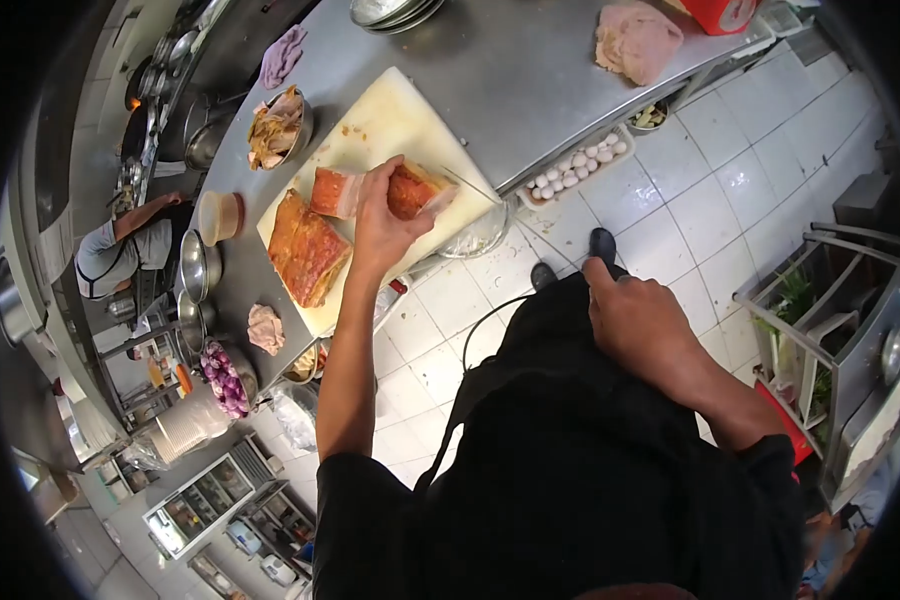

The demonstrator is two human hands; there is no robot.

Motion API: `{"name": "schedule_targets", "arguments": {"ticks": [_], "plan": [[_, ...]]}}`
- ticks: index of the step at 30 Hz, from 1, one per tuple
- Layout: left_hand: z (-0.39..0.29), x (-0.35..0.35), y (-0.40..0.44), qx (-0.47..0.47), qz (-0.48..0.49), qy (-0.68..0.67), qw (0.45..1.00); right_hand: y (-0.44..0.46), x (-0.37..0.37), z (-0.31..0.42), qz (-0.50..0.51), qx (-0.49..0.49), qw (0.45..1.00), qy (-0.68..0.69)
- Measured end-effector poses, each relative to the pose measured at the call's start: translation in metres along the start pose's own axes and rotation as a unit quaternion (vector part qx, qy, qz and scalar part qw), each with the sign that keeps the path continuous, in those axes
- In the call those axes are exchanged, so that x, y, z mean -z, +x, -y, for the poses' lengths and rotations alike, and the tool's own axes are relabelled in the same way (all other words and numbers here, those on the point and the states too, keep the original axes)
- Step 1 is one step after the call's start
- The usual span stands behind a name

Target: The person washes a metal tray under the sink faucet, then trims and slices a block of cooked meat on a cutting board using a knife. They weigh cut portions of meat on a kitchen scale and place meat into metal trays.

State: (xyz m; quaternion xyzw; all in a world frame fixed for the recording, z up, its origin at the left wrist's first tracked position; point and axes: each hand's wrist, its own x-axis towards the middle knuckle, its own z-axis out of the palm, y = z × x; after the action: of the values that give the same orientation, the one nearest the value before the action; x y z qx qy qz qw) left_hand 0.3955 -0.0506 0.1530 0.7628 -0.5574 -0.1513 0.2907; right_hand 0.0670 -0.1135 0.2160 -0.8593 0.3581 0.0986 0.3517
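The left hand (390,228) pinches a roasted meat piece (410,192) on the cutting board (398,100), apparently to steady it, while the right hand (634,315), fingers curled, grips a thin knife (520,221) angled toward that piece.

There are 1 cutting board (395,105), 1 held knife (548,245), at least 3 meat pieces (308,248).
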Motion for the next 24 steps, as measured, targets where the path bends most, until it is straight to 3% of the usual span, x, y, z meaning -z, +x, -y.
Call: {"name": "schedule_targets", "arguments": {"ticks": [8,14,24], "plan": [[0.001,-0.015,-0.003,-0.009,-0.061,0.037,0.997,0.002,0.003,0.015,0.024,0.024,0.999,0.018],[0.009,-0.014,0.001,-0.005,-0.069,-0.017,0.997,0.006,0.006,0.028,0.039,0.008,0.999,0.011],[0.009,-0.029,-0.002,-0.061,-0.083,0.078,0.992,0.030,0.031,0.046,0.063,0.021,0.997,-0.027]]}}
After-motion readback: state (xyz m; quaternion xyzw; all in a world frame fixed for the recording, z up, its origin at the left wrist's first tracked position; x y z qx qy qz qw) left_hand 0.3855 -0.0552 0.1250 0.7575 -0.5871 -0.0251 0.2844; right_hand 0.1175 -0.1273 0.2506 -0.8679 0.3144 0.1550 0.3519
